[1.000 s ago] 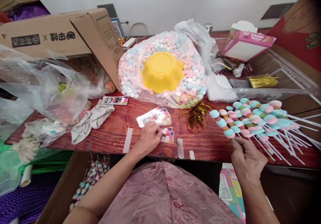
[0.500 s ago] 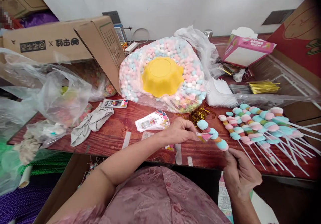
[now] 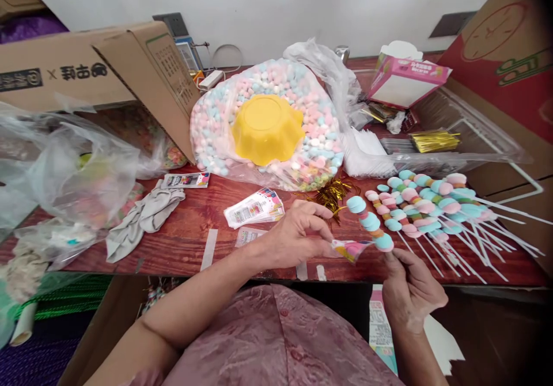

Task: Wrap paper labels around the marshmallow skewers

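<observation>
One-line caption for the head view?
Right hand holds a marshmallow skewer; left hand holds a small printed bag against it.

A skewer of sweets (image 3: pixel 370 224) is held over the front edge of the surface (image 3: pixel 181 248), between the left hand (image 3: pixel 298 236) and the right hand (image 3: pixel 410 291). Just right of it, a pile of skewers (image 3: pixel 436 213) is spread on the surface. Behind the left hand a stack of cards (image 3: pixel 254 207) is laid, and behind that a bag of sweets (image 3: pixel 216 115) with a bowl (image 3: pixel 264 129) set upside down on it. A cloth (image 3: pixel 144 219) is placed to the left, before a cardboard box (image 3: pixel 86 66)
</observation>
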Demonstrator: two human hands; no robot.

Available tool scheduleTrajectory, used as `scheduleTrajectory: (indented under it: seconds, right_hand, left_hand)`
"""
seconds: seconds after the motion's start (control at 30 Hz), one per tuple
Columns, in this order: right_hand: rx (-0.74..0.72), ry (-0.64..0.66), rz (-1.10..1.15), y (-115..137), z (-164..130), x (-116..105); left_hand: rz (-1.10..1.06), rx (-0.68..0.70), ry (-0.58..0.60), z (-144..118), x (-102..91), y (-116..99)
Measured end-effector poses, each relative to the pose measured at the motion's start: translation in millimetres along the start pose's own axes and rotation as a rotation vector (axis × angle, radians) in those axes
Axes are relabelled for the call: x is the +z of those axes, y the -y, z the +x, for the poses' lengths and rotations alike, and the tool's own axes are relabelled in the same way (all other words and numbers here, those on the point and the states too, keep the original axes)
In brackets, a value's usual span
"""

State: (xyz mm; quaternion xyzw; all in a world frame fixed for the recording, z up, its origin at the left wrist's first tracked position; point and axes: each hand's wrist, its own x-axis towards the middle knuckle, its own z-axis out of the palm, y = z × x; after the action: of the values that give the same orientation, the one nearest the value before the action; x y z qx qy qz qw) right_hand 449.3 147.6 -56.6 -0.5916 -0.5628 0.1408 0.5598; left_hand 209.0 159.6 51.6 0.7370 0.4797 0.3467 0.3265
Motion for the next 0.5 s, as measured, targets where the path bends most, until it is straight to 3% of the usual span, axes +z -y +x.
scheduleTrajectory:
  seconds: [0.1,0.23,0.37,0.5]
  right_hand:
    - [-0.081,-0.018,0.031,9.8,-7.8,7.9]
    - [0.114,-0.051,0.176,18.1,-12.6,16.1]
    - [0.350,-0.164,0.434,15.0,-4.7,12.3]
    - [0.368,-0.242,0.427,10.2,2.7,1.1]
  left_hand:
    - [-0.145,-0.051,-0.058,1.2,5.7,4.3]
    - [-0.152,-0.013,-0.115,-1.1,16.7,24.4]
    - [0.040,-0.035,-0.063,-5.0,21.6,40.8]
    - [0.354,-0.073,0.004,-0.7,19.7,44.0]
